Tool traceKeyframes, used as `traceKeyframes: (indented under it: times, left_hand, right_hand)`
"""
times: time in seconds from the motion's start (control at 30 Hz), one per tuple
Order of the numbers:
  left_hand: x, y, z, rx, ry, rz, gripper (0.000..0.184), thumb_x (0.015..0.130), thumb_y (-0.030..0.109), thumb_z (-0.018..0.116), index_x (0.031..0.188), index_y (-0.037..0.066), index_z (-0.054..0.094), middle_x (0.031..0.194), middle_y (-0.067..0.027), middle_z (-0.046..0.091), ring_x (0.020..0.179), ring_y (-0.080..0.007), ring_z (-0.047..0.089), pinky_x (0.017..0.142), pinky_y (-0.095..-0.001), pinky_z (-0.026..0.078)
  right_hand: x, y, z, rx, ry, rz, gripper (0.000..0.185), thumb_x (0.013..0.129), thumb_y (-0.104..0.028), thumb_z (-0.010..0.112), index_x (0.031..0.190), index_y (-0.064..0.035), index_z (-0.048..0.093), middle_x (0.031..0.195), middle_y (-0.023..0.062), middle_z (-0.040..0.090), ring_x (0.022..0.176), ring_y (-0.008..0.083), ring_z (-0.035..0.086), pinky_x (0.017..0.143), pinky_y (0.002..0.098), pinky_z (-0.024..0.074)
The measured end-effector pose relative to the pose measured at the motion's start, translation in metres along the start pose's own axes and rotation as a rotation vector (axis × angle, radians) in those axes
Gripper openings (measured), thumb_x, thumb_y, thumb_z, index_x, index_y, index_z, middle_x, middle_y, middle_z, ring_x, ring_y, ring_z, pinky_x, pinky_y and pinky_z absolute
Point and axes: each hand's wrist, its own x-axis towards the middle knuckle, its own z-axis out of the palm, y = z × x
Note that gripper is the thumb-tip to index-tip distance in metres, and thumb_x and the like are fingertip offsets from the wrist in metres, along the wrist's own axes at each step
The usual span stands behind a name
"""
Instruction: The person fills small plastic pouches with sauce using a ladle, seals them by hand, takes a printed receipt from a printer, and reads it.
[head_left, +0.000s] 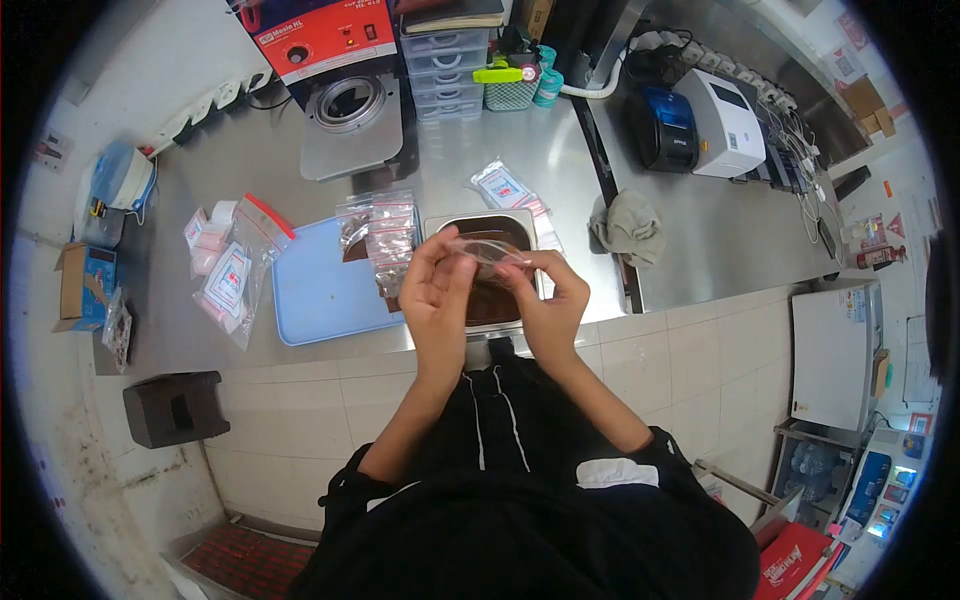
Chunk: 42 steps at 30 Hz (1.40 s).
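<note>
A: What is the layout, biggest first?

B: A steel counter (450, 160) crosses in front of the person. On it lies a blue tray (320, 300), off to the left, and just right of that sits a metal pan (480, 214) with dark brown contents (490, 302). Packets (392, 235) lie in a bunch over the tray's right side, nearer the left hand (437, 290) than the right hand (550, 308).

A: And where is the bag?

B: The clear bag (485, 252) hangs between the two hands, above the pan in this view. Its long axis runs sideways, from one hand to the other, so it lies to the right of the left hand and to the left of the right; neither is clearly nearer.

A: How do the fingers stand?

B: Each hand pinches one end, thumb and forefinger nearly together. The left's other fingers are loosely bent; the right's are curled under.

A: Is the bag's mouth parted?

B: The clear film hides that; nobody can tell from here.
</note>
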Motion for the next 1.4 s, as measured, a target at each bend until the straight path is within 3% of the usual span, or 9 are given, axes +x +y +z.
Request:
traceKeyframes:
  times: [0.07,0.23,0.3,0.37,0.57,0.73,0.83,1.03,1.4]
  left_hand:
    - [0.002,0.000,-0.006,0.067,0.083,-0.086,0.019,0.087,0.008,0.059,0.103,-0.001,0.057,0.087,-0.0027,0.059,0.079,-0.0071,0.056,0.072,-0.0193,0.046]
    - [0.008,-0.001,-0.016,0.201,-0.027,-0.018,0.012,0.082,0.009,0.066,0.091,0.000,0.066,0.079,-0.0008,0.063,0.065,-0.0027,0.049,0.056,-0.0153,0.039]
    - [0.009,-0.001,-0.015,0.259,-0.069,0.024,0.010,0.082,0.009,0.066,0.088,0.001,0.067,0.077,-0.0009,0.063,0.064,-0.0022,0.047,0.054,-0.0151,0.036]
    - [0.010,-0.001,-0.017,0.378,-0.143,0.072,0.011,0.079,0.009,0.068,0.087,0.003,0.069,0.077,-0.0010,0.065,0.063,-0.0046,0.045,0.055,-0.0184,0.035]
    - [0.011,0.013,-0.011,0.655,-0.235,0.240,0.010,0.074,0.007,0.069,0.084,0.005,0.068,0.076,-0.0016,0.064,0.065,-0.0113,0.047,0.060,-0.0247,0.038]
    - [0.011,0.011,-0.011,0.648,-0.261,0.254,0.007,0.072,0.005,0.067,0.079,0.004,0.066,0.075,-0.0025,0.063,0.064,-0.0127,0.046,0.059,-0.0246,0.038]
    - [0.010,0.009,-0.012,0.655,-0.249,0.262,0.006,0.073,0.005,0.066,0.079,0.003,0.065,0.074,-0.0027,0.062,0.063,-0.0129,0.046,0.059,-0.0246,0.037]
    - [0.008,0.005,-0.015,0.565,-0.201,0.170,0.005,0.075,0.004,0.065,0.079,0.001,0.065,0.073,-0.0023,0.061,0.063,-0.0097,0.042,0.058,-0.0227,0.034]
    - [0.009,-0.001,-0.015,0.473,-0.142,0.113,0.005,0.077,0.001,0.066,0.082,-0.001,0.066,0.075,-0.0016,0.060,0.065,-0.0060,0.041,0.059,-0.0197,0.034]
  right_hand:
    - [0.003,0.005,-0.007,0.052,-0.049,0.056,0.016,0.071,-0.006,0.072,0.086,-0.0044,0.064,0.075,0.0038,0.061,0.068,0.0118,0.052,0.064,0.0252,0.0417]
    - [0.017,-0.010,-0.017,0.199,-0.113,0.088,0.021,0.068,-0.012,0.073,0.087,-0.0075,0.066,0.082,0.0041,0.062,0.077,0.0137,0.054,0.074,0.0278,0.0398]
    - [0.028,-0.019,-0.027,-0.239,-0.251,-0.192,0.022,0.066,-0.018,0.074,0.086,-0.0101,0.066,0.086,0.0039,0.062,0.083,0.0170,0.055,0.083,0.0330,0.0340]
    - [0.032,-0.024,-0.031,-0.356,-0.295,-0.265,0.020,0.066,-0.021,0.072,0.082,-0.0115,0.065,0.081,0.0023,0.062,0.086,0.0178,0.055,0.088,0.0365,0.0288]
    - [0.034,-0.026,-0.029,-0.355,-0.431,-0.250,0.011,0.070,-0.018,0.068,0.073,-0.0103,0.060,0.068,-0.0001,0.058,0.074,0.0164,0.055,0.081,0.0365,0.0317]
    - [0.031,-0.024,-0.022,-0.091,-0.481,-0.084,0.011,0.071,-0.007,0.061,0.069,-0.0022,0.052,0.062,0.0069,0.050,0.057,0.0195,0.049,0.054,0.0292,0.0363]
    - [0.026,-0.018,-0.021,-0.048,-0.448,-0.089,0.011,0.071,-0.005,0.061,0.070,0.0005,0.050,0.062,0.0102,0.049,0.056,0.0201,0.048,0.051,0.0287,0.0363]
    - [0.022,-0.022,-0.028,-0.088,-0.422,-0.036,0.009,0.071,-0.003,0.060,0.068,0.0012,0.053,0.062,0.0064,0.052,0.059,0.0122,0.047,0.055,0.0250,0.0368]
    - [0.018,-0.013,-0.046,-0.042,-0.409,0.038,0.007,0.070,-0.001,0.059,0.067,0.0007,0.052,0.062,0.0020,0.050,0.060,0.0086,0.042,0.057,0.0227,0.0344]
